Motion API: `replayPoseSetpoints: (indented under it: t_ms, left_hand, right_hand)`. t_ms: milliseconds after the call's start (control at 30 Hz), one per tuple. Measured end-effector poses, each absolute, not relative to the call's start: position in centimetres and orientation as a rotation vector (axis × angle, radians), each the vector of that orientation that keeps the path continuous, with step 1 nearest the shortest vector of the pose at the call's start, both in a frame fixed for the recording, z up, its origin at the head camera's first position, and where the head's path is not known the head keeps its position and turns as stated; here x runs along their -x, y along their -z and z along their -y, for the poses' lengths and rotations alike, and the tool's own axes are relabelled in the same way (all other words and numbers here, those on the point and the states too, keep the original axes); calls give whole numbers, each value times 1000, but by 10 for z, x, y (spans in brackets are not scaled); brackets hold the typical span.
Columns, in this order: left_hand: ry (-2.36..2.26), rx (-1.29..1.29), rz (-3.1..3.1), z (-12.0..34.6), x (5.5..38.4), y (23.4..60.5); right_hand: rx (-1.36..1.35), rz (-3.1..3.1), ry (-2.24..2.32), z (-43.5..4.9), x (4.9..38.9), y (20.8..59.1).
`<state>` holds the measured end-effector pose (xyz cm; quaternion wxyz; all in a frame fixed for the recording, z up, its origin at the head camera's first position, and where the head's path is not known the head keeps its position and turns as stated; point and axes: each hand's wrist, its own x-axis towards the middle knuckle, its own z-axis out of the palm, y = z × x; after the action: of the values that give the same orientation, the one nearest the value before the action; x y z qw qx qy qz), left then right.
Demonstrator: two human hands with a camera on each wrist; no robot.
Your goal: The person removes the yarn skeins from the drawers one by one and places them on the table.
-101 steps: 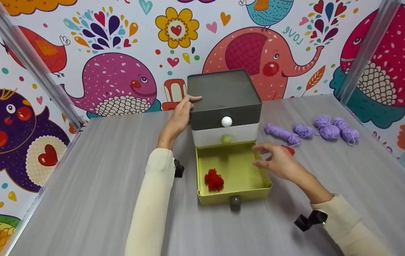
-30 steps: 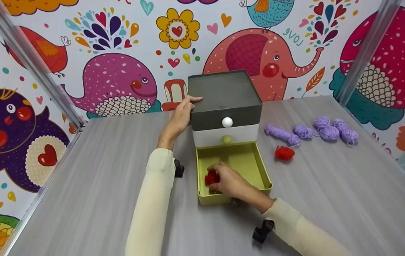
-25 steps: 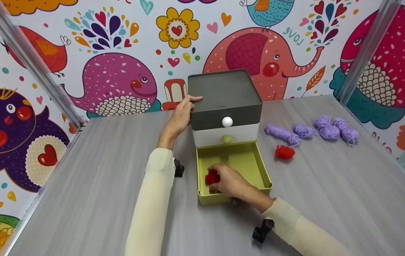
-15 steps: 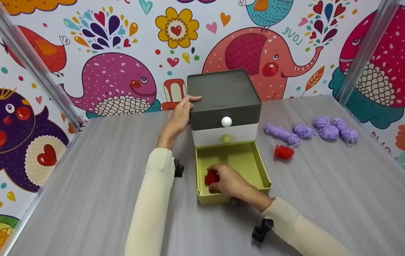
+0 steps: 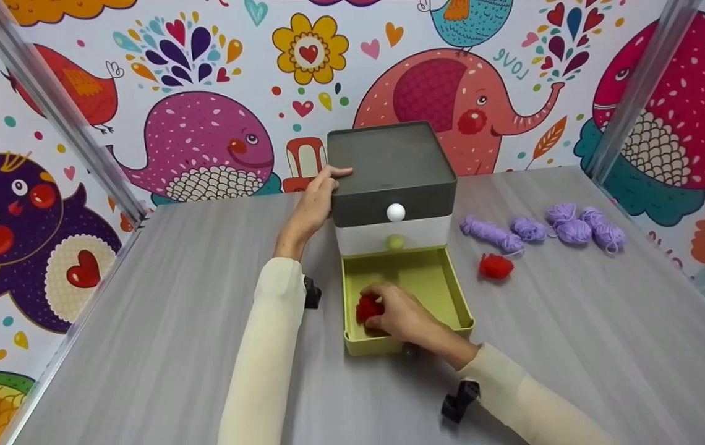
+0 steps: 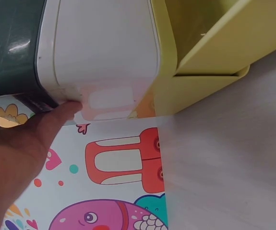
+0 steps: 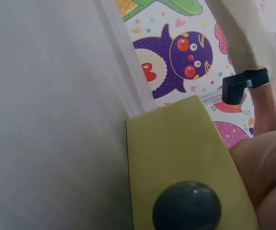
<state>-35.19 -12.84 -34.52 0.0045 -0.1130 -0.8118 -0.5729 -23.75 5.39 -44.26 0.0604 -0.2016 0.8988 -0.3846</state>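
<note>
A small drawer cabinet (image 5: 389, 185) stands upright, dark grey above, white in the middle, its yellow bottom drawer (image 5: 433, 278) pulled out. My left hand (image 5: 313, 207) holds the cabinet's upper left edge, one finger lying over the top; in the left wrist view a digit (image 6: 68, 109) presses the side wall. Inside the drawer, at its front left, my right hand (image 5: 399, 314) has its thumb and fingers curled round a red ball of yarn (image 5: 367, 309), partly hidden behind them. The right wrist view shows the drawer's front and its dark round knob (image 7: 187, 206).
Another red ball of yarn (image 5: 496, 266) lies on the grey table (image 5: 204, 346) right of the cabinet. Behind it are a purple skein of yarn (image 5: 492, 234) and several purple yarn balls (image 5: 573, 230). A patterned wall (image 5: 216, 142) closes off the back.
My right hand has moved from the drawer's right wall down and left onto the red yarn, and has stayed there over the last second. The left hand and cabinet keep their place.
</note>
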Motion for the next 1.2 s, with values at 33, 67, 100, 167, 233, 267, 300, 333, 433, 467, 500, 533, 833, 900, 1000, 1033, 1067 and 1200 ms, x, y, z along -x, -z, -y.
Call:
replayPoseSetpoints:
  t_ms: [33, 67, 100, 167, 233, 267, 300, 333, 433, 467, 500, 533, 833, 900, 1000, 1033, 1067, 1200]
  left_hand:
    - [1797, 349, 2548, 128, 352, 345]
    - [1800, 346, 2550, 128, 352, 346]
    - [1807, 345, 2551, 128, 352, 346]
    - [1820, 346, 2545, 129, 352, 345]
    - [1827, 351, 2539, 129, 351, 345]
    - [1828, 353, 2536, 129, 351, 345]
    - [1825, 357, 2534, 129, 351, 344]
    - [1820, 360, 2534, 129, 350, 344]
    - [1813, 363, 2537, 129, 350, 344]
    - [1811, 364, 2538, 129, 350, 344]
    - [1813, 366, 2540, 129, 350, 344]
    - [1814, 369, 2541, 129, 351, 344]
    - [1807, 389, 2531, 130, 353, 345]
    - [1812, 395, 2532, 129, 353, 345]
    - [1819, 395, 2527, 128, 353, 344]
    - [1821, 396, 2523, 128, 354, 344]
    - [1821, 397, 2518, 128, 354, 344]
    - [1826, 394, 2505, 129, 354, 345]
  right_hand:
    - [602, -2722, 1165, -54, 238, 442]
    - [589, -2720, 1168, -55, 238, 441]
    - [582, -2714, 1179, -55, 239, 440]
    - [591, -2701, 1207, -57, 241, 437]
    - [609, -2688, 1242, -61, 243, 431]
    - [617, -2686, 1255, -63, 244, 428]
    - [632, -2689, 1264, -65, 245, 424]
    - [634, -2688, 1276, -68, 246, 420]
    - [630, -2706, 1287, -78, 249, 409]
    - [626, -2712, 1289, -81, 250, 406]
    - [624, -2714, 1297, -84, 251, 402]
    - [613, -2711, 1309, -87, 252, 399]
    - [614, -2668, 1439, -106, 256, 382]
    - [622, -2681, 1447, -111, 255, 381]
    - [621, -2687, 1439, -119, 254, 378]
    - [613, -2689, 1434, -122, 254, 376]
    - [597, -2697, 1422, -125, 253, 375]
    - [523, -2740, 1391, -137, 253, 369]
